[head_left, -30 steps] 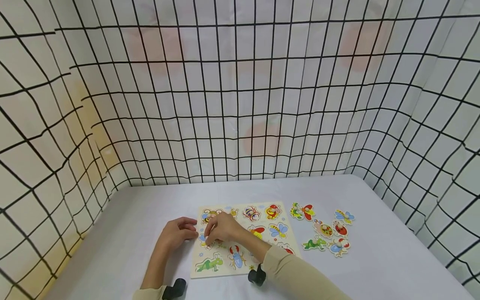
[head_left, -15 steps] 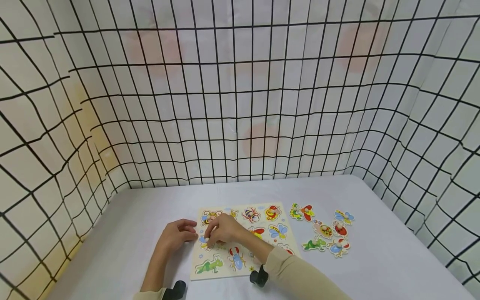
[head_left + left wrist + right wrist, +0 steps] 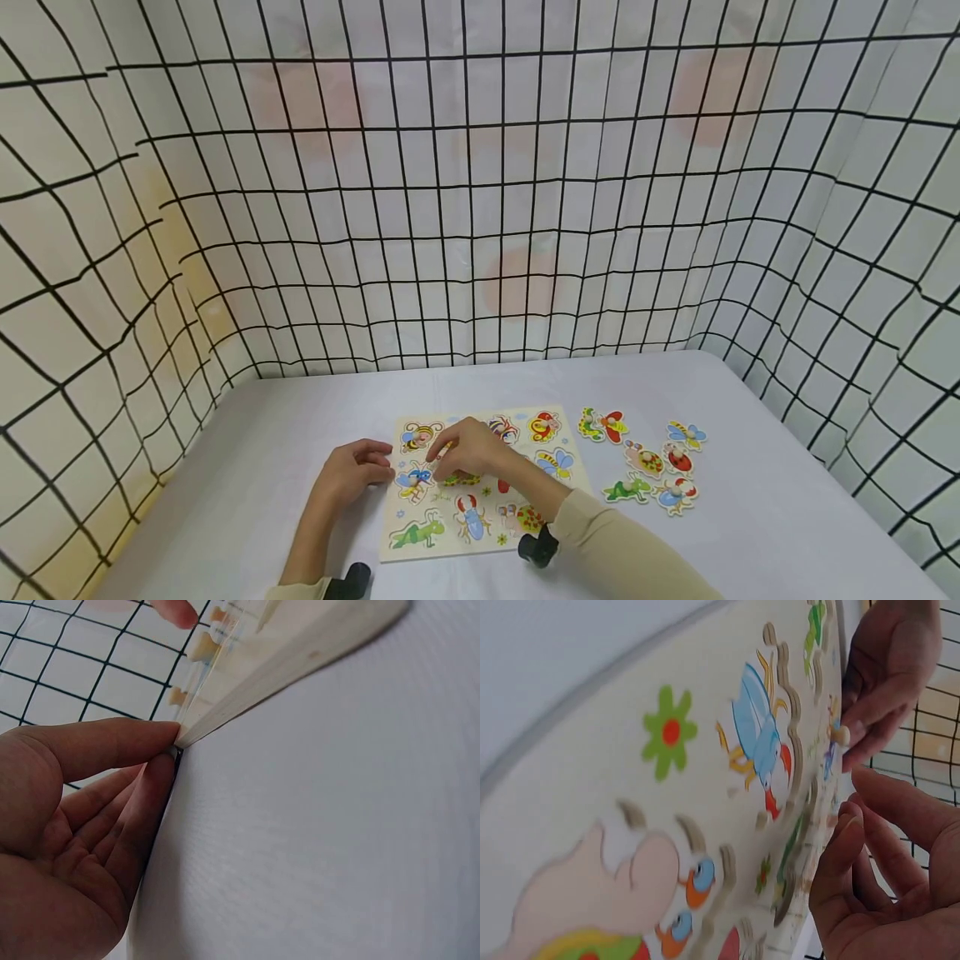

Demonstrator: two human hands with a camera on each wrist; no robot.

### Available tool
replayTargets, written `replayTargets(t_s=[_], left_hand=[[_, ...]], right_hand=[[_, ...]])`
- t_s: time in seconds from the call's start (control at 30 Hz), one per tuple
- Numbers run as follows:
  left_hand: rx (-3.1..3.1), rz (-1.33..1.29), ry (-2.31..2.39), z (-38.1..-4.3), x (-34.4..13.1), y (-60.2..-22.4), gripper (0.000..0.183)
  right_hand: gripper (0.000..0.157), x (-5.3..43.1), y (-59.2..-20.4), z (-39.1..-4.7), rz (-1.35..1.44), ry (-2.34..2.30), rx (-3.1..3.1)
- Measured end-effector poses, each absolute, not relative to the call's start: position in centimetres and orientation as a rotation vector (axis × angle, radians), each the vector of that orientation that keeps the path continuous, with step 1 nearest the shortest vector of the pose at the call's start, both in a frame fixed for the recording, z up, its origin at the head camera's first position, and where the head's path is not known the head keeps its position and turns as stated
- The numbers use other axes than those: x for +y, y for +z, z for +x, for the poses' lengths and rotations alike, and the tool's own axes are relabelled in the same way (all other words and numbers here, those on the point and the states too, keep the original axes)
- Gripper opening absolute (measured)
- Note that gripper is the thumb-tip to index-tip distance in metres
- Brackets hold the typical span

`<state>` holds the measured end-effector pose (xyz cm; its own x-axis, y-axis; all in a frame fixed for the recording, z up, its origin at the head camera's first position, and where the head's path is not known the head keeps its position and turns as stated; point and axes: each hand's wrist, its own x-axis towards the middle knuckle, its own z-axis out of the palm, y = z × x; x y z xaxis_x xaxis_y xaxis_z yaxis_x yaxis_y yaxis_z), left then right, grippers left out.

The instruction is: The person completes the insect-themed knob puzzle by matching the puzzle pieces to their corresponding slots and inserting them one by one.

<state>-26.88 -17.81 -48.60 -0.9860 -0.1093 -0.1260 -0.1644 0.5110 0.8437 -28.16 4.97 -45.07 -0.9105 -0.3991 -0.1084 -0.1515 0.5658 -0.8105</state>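
A wooden peg puzzle board [image 3: 491, 546] with printed insects lies flat on the table. At its left edge my left hand [image 3: 348, 475] rests, fingertips touching the edge; in the left wrist view the thumb [image 3: 112, 750] meets the board's side. Over the board's middle hovers my right hand [image 3: 471, 450], fingers loosely bent with nothing between them. Just left of it, a blue-winged insect piece [image 3: 414, 481] lies in the middle row; its knob [image 3: 841, 736] shows in the right wrist view. A bee piece [image 3: 420, 436] sits at the top left. The right hand hides part of the board.
To the board's right lie loose knobbed pieces: a grasshopper [image 3: 628, 488], a ladybird [image 3: 678, 457], a blue-and-yellow winged insect [image 3: 686, 434] and several more. Black netting [image 3: 472, 208] over white cloth surrounds the table's back and sides.
My right hand has let go of the blue-winged insect piece and moved up and to the right, uncovering it. The left hand keeps its place at the board's edge.
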Motion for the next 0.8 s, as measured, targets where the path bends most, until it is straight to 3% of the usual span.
replayTargets(t_s=[0.8], left_hand=[[2.686, -0.240, 1.515, -26.9, -17.7, -48.5, 0.034]], right_hand=[[0.023, 12.0, -42.4, -28.9, -0.458, -1.331, 2.575]])
